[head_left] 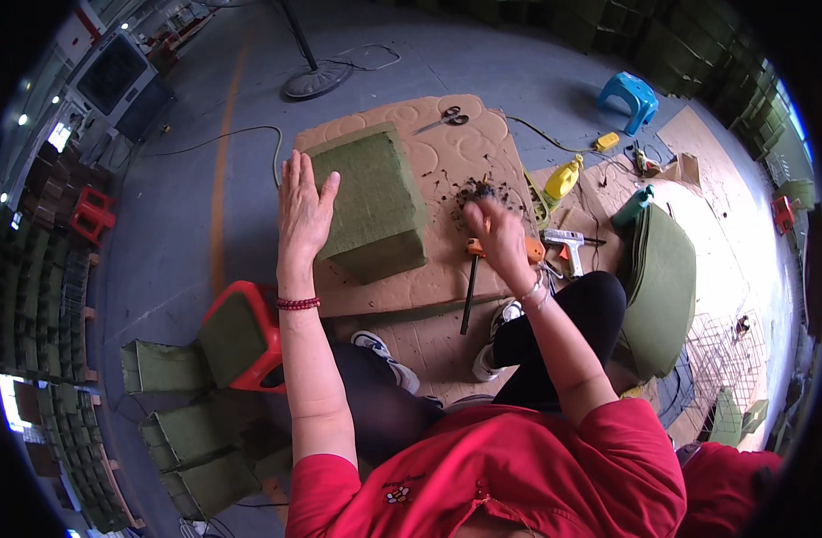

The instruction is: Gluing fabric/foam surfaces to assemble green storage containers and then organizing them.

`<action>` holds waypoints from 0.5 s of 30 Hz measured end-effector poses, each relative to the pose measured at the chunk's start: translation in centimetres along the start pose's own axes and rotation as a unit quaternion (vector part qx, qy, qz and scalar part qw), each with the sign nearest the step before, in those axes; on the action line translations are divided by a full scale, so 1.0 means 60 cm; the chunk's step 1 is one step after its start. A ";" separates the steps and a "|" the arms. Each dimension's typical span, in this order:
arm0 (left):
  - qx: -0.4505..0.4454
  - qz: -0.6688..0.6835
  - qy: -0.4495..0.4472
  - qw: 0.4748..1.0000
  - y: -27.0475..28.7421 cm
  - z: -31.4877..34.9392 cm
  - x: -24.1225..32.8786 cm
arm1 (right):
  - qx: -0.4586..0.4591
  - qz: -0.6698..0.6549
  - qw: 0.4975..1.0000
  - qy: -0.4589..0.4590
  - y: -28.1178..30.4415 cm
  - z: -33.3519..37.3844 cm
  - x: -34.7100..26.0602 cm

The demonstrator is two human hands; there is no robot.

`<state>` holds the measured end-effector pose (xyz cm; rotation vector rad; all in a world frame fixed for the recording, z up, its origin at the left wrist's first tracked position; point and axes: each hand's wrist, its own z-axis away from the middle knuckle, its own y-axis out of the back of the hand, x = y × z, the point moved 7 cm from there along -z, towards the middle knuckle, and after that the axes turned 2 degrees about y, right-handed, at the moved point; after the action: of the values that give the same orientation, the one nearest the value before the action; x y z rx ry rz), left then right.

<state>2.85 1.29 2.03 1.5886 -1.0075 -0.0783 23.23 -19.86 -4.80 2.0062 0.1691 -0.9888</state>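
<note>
On the cardboard-topped work surface (357, 303) sits a green fabric-covered box (361, 184). My left hand (305, 211) lies flat along the box's left side, fingers straight and together, holding nothing. To the right of the box is my right hand (500, 238), slightly blurred, with its fingers curled inward; what they hold, if anything, is hidden. Close under that hand is an orange tool (534, 250) with a black rod (469, 296) pointing toward me; its kind is unclear. Dark scraps (481, 190) are scattered just beyond my right fingertips.
Scissors (447, 119) lie at the far edge of the cardboard. Right of it are a white glue gun (568, 247), a yellow bottle (563, 177) and stacked green sheets (662, 287). A red stool (249, 336) and green boxes (187, 435) stand left. A blue stool (630, 100) is far right.
</note>
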 end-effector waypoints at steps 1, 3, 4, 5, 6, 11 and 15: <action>-0.008 0.004 -0.004 1.000 -0.004 -0.001 0.005 | -0.021 0.101 0.995 0.001 -0.036 0.034 0.054; 0.000 -0.023 0.001 1.000 -0.003 -0.006 0.001 | 0.043 0.171 0.984 0.013 -0.062 0.095 0.116; -0.009 -0.019 0.000 1.000 -0.003 -0.005 -0.001 | 0.062 0.195 0.979 0.003 -0.059 0.114 0.133; -0.002 -0.013 -0.004 1.000 0.003 -0.005 -0.003 | 0.055 0.199 0.978 -0.017 -0.066 0.126 0.153; 0.006 -0.008 -0.006 1.000 0.009 -0.003 -0.004 | 0.048 0.202 0.978 -0.036 -0.070 0.136 0.158; -0.002 0.001 0.010 1.000 0.009 -0.005 -0.003 | -0.020 0.173 0.974 -0.142 -0.086 0.109 0.138; -0.004 0.003 0.008 1.000 0.008 -0.004 -0.003 | 0.085 0.286 0.953 -0.045 -0.049 0.072 0.145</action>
<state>2.61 1.61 2.40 1.5759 -0.9990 -0.0648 25.25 -23.37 -14.12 1.9838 -0.5380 -0.7294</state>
